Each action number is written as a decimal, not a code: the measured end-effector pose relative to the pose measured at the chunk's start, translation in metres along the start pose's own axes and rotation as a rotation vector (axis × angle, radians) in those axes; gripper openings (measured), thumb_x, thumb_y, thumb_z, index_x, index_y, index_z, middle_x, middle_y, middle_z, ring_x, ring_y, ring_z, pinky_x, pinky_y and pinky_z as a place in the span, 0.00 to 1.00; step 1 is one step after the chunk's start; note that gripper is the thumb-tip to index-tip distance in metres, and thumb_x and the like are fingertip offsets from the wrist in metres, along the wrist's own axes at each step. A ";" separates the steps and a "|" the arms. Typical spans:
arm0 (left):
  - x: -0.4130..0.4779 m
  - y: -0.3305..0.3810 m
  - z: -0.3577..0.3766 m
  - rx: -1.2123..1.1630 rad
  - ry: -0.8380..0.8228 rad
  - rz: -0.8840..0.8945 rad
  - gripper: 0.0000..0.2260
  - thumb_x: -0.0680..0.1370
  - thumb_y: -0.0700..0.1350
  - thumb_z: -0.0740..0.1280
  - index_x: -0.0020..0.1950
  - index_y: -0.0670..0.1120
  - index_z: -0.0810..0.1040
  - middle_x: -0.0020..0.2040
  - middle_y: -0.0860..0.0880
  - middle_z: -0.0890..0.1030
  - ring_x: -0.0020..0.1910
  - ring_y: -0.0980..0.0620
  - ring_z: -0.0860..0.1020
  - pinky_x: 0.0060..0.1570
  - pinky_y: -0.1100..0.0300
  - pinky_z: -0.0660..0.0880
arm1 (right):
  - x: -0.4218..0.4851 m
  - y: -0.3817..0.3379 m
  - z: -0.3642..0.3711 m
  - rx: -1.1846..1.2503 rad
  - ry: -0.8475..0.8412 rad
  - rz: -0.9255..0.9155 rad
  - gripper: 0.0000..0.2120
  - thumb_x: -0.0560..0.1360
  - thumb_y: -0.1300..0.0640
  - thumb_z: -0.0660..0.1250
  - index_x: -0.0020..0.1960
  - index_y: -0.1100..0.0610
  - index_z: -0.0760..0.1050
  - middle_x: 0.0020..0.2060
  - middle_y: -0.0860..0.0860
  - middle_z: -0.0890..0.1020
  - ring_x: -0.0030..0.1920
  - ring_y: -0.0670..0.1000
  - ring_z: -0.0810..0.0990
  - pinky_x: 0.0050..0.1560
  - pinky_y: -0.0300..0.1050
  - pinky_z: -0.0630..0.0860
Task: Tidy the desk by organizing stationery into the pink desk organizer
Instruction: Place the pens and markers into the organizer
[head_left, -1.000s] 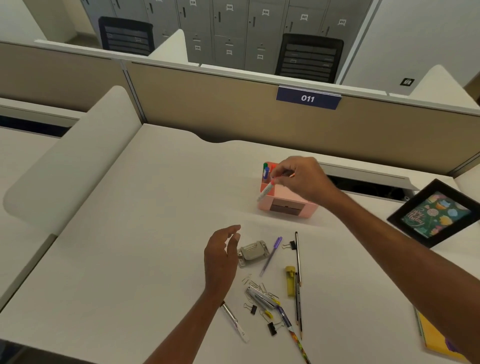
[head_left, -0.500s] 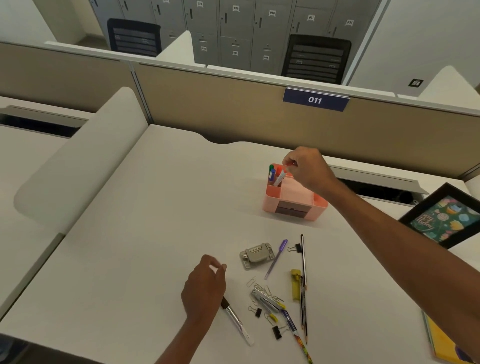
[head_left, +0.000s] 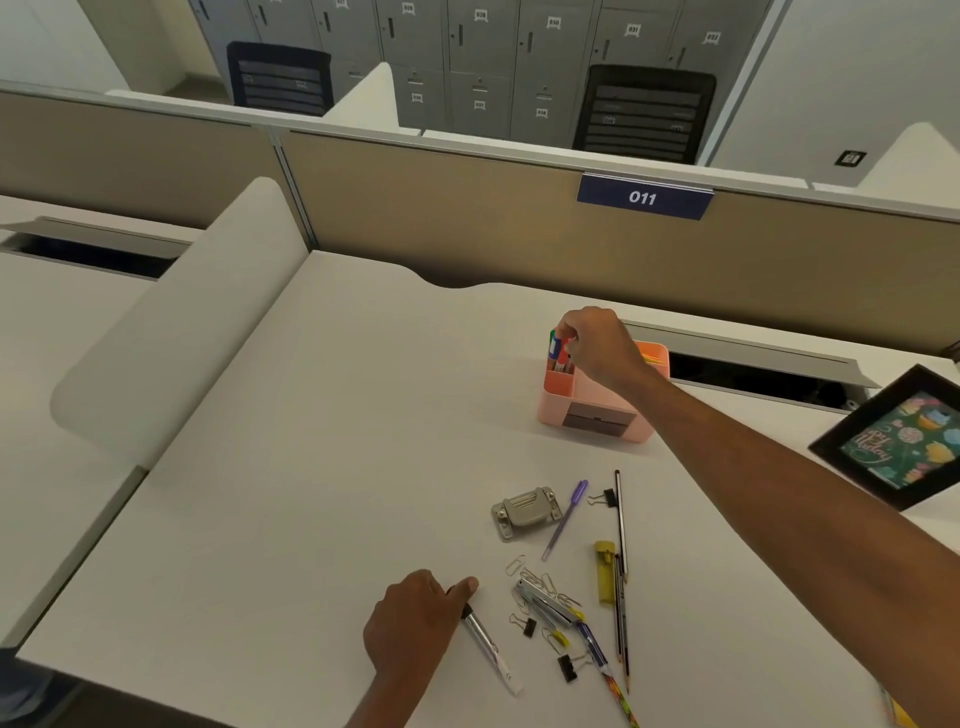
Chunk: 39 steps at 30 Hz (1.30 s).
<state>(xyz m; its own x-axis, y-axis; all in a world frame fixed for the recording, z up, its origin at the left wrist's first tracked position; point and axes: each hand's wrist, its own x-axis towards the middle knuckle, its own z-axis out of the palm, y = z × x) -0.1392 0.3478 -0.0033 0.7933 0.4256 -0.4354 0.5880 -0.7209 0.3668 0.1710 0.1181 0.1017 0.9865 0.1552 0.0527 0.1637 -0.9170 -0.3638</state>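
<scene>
Well, a marker (head_left: 558, 347) is pinched by fingers of the right hand (head_left: 602, 348) in the far-left slot of the pink organizer (head_left: 597, 415), at the far right of the desk (head_left: 311, 467). A black-capped pen (head_left: 488, 649) is gripped by the left hand (head_left: 410, 629) on the near side. Few markers are stowed; the purple pen (head_left: 566, 519), pencils (head_left: 621, 525) and clips (head_left: 540, 579) are left loose. The organizer is boxy, with a front drawer.

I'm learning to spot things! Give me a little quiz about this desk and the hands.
1. True or false: the right hand pinches an upright marker in the pink organizer.
2. What does the left hand grip? A) scissors B) white marker C) ruler
3. Fill in: the pen beside the grey metal piece is ____.
Key: 1 true; 2 B; 3 purple.
</scene>
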 end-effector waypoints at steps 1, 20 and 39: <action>-0.001 0.000 0.000 0.000 -0.006 -0.008 0.27 0.70 0.76 0.64 0.38 0.52 0.77 0.36 0.55 0.81 0.40 0.52 0.81 0.42 0.58 0.78 | 0.001 0.001 0.001 0.014 0.004 0.011 0.10 0.79 0.68 0.68 0.55 0.59 0.83 0.54 0.56 0.84 0.52 0.53 0.80 0.48 0.45 0.77; 0.006 0.010 -0.004 -0.352 -0.243 0.023 0.15 0.76 0.58 0.68 0.38 0.49 0.82 0.34 0.56 0.86 0.30 0.54 0.85 0.47 0.48 0.84 | -0.066 -0.010 -0.004 0.256 0.026 -0.091 0.09 0.79 0.65 0.70 0.56 0.57 0.85 0.53 0.52 0.86 0.47 0.46 0.80 0.49 0.39 0.78; -0.001 0.069 -0.040 -0.874 -0.315 0.188 0.07 0.83 0.49 0.69 0.53 0.47 0.85 0.45 0.48 0.89 0.46 0.47 0.87 0.50 0.49 0.83 | -0.192 -0.043 0.042 0.516 -0.469 -0.166 0.19 0.73 0.59 0.77 0.62 0.46 0.83 0.53 0.44 0.84 0.47 0.45 0.84 0.44 0.42 0.84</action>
<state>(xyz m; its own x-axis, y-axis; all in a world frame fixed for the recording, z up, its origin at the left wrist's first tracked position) -0.0932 0.3193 0.0550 0.8833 0.0851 -0.4610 0.4655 -0.0432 0.8840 -0.0258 0.1430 0.0684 0.8226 0.5253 -0.2178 0.1721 -0.5950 -0.7851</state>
